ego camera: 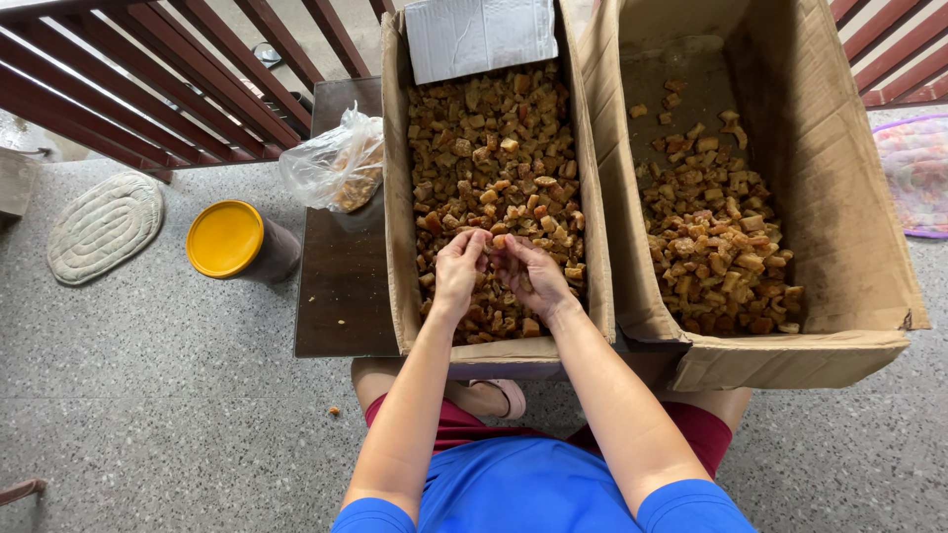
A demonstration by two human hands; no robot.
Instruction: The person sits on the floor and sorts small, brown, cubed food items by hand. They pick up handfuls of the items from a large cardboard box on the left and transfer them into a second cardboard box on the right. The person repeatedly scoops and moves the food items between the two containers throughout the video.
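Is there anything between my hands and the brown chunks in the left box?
Nothing visible. The left hand and right hand are already over the brown chunks in the left box, fingertips pinching a piece between them.

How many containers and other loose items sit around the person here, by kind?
Cardboard boxes holding brown chunks: 2, the narrow box under both hands and the wide box beside it
Yellow-lidded tub: 1
Clear plastic bag: 1
Oval floor mat: 1
Total: 5

The left hand and right hand meet over the chunks in the narrow box.
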